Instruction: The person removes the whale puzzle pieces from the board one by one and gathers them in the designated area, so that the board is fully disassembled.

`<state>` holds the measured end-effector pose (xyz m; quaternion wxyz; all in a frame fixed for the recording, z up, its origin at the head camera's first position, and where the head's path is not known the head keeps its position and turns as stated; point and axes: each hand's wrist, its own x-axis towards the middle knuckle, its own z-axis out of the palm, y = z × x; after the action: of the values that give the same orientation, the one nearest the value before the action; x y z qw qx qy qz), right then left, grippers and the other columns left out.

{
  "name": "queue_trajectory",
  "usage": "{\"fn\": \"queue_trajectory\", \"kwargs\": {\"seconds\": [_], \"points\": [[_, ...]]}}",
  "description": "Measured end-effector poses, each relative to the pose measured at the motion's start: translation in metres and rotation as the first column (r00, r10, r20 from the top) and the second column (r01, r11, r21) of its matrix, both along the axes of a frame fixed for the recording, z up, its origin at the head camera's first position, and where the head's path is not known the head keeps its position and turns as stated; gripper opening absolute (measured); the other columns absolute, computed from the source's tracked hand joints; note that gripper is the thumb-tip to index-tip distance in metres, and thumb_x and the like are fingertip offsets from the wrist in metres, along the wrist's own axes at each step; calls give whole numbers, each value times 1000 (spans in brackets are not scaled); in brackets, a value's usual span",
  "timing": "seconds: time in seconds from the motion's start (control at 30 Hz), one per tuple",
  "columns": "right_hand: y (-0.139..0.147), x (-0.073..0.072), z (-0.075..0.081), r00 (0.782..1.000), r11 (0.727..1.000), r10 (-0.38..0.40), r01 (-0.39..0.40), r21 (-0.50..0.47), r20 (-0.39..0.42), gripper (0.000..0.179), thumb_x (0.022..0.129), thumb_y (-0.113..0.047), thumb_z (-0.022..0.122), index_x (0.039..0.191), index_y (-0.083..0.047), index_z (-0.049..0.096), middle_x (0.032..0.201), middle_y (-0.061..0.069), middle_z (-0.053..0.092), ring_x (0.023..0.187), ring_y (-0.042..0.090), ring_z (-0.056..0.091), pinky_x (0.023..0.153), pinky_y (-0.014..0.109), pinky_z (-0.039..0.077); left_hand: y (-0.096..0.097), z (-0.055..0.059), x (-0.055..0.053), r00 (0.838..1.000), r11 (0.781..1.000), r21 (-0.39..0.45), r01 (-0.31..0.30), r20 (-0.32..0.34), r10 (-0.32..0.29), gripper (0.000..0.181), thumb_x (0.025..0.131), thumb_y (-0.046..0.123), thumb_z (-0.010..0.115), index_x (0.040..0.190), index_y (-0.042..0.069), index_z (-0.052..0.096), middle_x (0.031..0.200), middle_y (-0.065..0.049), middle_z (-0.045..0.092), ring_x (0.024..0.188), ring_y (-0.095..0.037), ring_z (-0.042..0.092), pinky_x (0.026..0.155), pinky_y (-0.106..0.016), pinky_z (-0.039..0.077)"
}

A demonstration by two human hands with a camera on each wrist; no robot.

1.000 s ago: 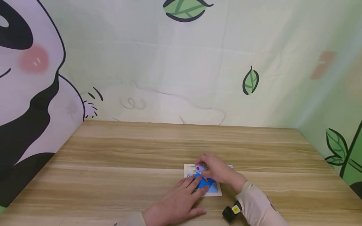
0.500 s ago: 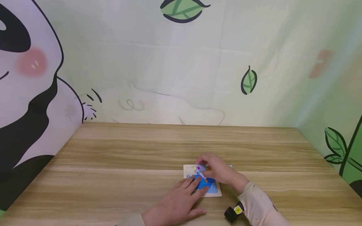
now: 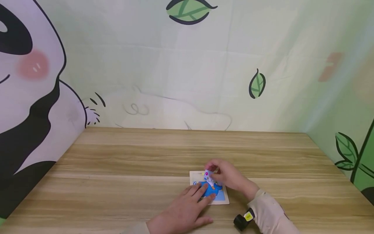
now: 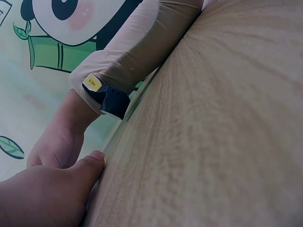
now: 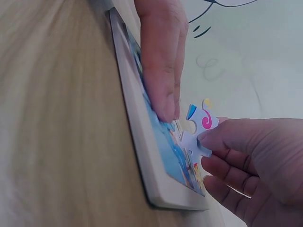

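Note:
A small jigsaw puzzle (image 3: 191, 178) in a pale wooden frame lies on the table, its picture mostly blue. My left hand (image 3: 183, 208) rests with spread, fairly straight fingers on the picture's near left part; in the right wrist view its fingertips (image 5: 165, 106) press on the pieces. My right hand (image 3: 229, 177) pinches a pale puzzle piece (image 5: 206, 118) with a pink swirl between thumb and fingers. That piece stands tilted up over the far part of the puzzle, its lower end close to the board. My right hand covers the puzzle's far right corner in the head view.
The wood-grain table (image 3: 117, 182) extends around the puzzle. A black wrist camera (image 3: 243, 221) with a yellow label sits under the right sleeve (image 3: 270, 213), low near the tabletop. Behind the table hangs a backdrop (image 3: 146, 65) printed with a panda and leaves.
My right hand has drawn slightly right, and the pinched puzzle piece has tipped further up from the board. My left hand has stayed on the puzzle.

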<state>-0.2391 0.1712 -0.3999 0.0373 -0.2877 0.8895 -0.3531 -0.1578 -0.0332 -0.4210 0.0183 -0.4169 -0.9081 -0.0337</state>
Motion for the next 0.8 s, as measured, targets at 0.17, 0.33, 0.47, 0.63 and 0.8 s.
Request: {"fn": "queue_trajectory", "kwargs": {"seconds": [0.17,0.33,0.47,0.63,0.8], "points": [[2,-1,-1,1000,999,-5,6,-34,16,10,90,-7,64,99,-10,65,96,1,67,91,14,58,79,23,47,0,-1,0,1000,1000,-4,-1,-11,1,68,97,64,23,150,24,34,158,-10,29,145,-29,29,114,-45,32],[3,-2,0,999,997,-4,7,-76,46,6,91,-9,63,96,-11,67,94,1,67,89,13,58,79,23,48,0,-1,0,1000,1000,-4,1,-16,-1,67,97,63,24,150,23,35,158,-10,28,145,-29,29,115,-45,32],[3,-3,2,997,994,2,7,-113,75,6,92,-10,63,97,-10,67,94,3,67,87,12,57,79,23,48,-1,0,-1,1000,1000,-4,2,3,-2,67,97,64,24,150,24,34,158,-9,28,146,-29,28,115,-46,32],[3,-4,7,997,990,10,1,-140,83,8,92,-10,63,98,-8,67,93,5,67,84,11,57,77,22,49,-2,2,-2,1000,1000,-12,0,-7,0,67,97,64,24,150,24,34,158,-9,28,145,-29,29,114,-46,32],[6,-4,10,996,990,13,0,-143,94,10,91,-9,63,101,-6,66,93,5,65,84,12,56,77,21,49,-1,0,-1,996,1000,-21,21,-91,-23,65,98,62,27,148,22,38,154,-11,36,142,-29,36,111,-43,37]]}}
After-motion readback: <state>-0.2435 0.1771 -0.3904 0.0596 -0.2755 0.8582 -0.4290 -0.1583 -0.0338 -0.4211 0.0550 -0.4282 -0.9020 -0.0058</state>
